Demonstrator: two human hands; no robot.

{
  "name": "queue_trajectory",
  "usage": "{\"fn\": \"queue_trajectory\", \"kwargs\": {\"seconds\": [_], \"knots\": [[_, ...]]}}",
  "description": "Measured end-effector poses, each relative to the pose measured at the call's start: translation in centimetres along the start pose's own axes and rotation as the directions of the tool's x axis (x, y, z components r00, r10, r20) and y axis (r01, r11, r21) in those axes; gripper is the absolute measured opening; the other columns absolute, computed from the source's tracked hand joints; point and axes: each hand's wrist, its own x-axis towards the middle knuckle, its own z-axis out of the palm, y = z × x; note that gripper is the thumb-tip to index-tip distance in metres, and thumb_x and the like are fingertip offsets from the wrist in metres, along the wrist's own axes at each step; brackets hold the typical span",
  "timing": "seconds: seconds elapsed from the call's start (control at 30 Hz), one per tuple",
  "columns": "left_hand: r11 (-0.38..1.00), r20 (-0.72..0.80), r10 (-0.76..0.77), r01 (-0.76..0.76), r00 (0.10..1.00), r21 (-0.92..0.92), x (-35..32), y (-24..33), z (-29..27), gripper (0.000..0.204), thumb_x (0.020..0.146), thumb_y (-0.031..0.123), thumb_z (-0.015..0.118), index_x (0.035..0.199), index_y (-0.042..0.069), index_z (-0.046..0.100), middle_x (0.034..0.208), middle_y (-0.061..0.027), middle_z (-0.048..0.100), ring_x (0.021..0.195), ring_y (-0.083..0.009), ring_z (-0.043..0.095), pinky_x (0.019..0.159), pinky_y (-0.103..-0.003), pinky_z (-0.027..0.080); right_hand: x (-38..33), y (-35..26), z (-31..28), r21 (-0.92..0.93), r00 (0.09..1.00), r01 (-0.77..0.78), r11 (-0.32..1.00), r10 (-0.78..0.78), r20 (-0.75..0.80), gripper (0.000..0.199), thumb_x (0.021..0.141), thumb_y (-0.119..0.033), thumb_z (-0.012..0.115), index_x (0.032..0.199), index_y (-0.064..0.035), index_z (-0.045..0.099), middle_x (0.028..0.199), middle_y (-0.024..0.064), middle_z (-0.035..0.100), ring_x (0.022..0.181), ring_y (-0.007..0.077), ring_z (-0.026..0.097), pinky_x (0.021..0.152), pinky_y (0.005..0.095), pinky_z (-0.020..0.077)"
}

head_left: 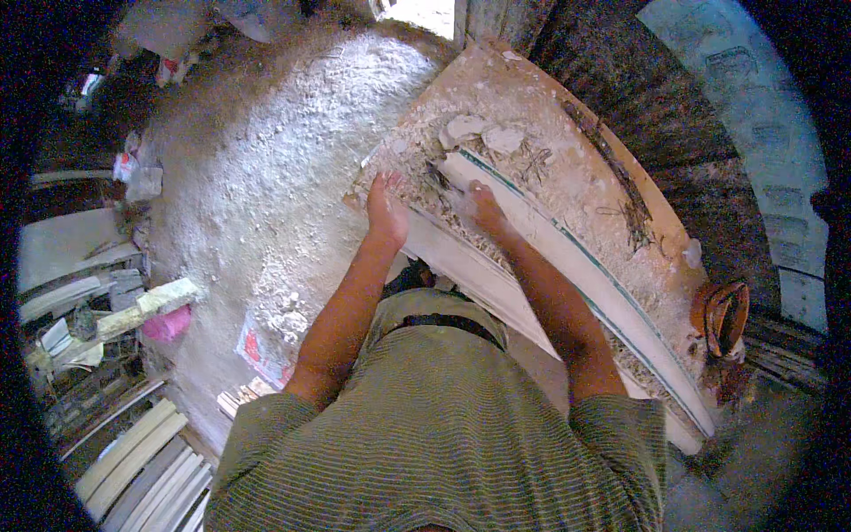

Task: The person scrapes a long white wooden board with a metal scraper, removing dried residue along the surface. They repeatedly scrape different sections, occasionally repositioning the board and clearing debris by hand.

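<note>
My left hand (pixel 387 211) is at the near left corner of a tan board (pixel 523 82) strewn with white crumbs and stringy fibre. Its fingers look stretched out, with nothing seen in them. My right hand (pixel 485 209) is closed, low over the debris, between two long white strips. Dark fibres (pixel 441 177) show beside its fingers; what it holds, if anything, is hidden. The farther strip, with green edges (pixel 567 248), runs diagonally to the lower right. Nearer my body lies the other white strip (pixel 461 262), partly covered by my right forearm.
Pale flat chunks (pixel 483 135) lie at the board's far side. A brown, ring-like object (pixel 727 321) sits at its right end. Whitish rough ground (pixel 257 151) spreads to the left. Stacked pale strips (pixel 146 465) and a pink thing (pixel 167 324) stand at lower left.
</note>
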Motion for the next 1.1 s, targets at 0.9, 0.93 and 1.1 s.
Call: {"fn": "queue_trajectory", "kwargs": {"seconds": [0.9, 0.93, 1.1], "knots": [[0.855, 0.017, 0.242, -0.222, 0.97, 0.468, 0.2, -0.4, 0.4, 0.048, 0.089, 0.039, 0.062, 0.126, 0.01, 0.053, 0.125, -0.006, 0.056, 0.118, -0.0218, 0.051, 0.1, -0.041, 0.04, -5.1, -10.0, -13.6, -0.526, 0.833, 0.501, 0.687, -0.548, 0.078, 0.022, 0.084, -0.015, 0.064, 0.105, -0.0102, 0.068, 0.093, 0.0144, 0.069, 0.079, 0.0324, 0.067, 0.068, 0.0443, 0.0528], [0.883, -0.009, 0.247, -0.221, 0.969, 0.413, 0.7, -0.4, 0.8, 0.048, 0.089, 0.039, 0.062, 0.125, 0.01, 0.053, 0.124, -0.0061, 0.057, 0.118, -0.0213, 0.051, 0.1, -0.04, 0.04, -5.5, -10.8, -13.6, -0.319, 0.793, 0.573, 0.755, -0.609, -0.016, 0.026, 0.08, -0.011, 0.067, 0.107, -0.0132, 0.068, 0.098, 0.0122, 0.068, 0.08, 0.0315, 0.067, 0.071, 0.0424, 0.0535], [0.748, 0.044, 0.3, -0.263, 0.953, 0.609, 3.1, -0.9, 1.5, 0.047, 0.088, 0.037, 0.063, 0.123, 0.007, 0.055, 0.119, -0.0103, 0.059, 0.115, -0.0257, 0.054, 0.097, -0.038, 0.042, -5.2, -13.0, -12.2, -0.624, 0.823, 0.517, 0.586, -0.541, 0.174, 0.026, 0.079, -0.015, 0.068, 0.105, -0.0171, 0.069, 0.105, 0.0082, 0.067, 0.082, 0.0288, 0.068, 0.071, 0.0408, 0.0543]]}}
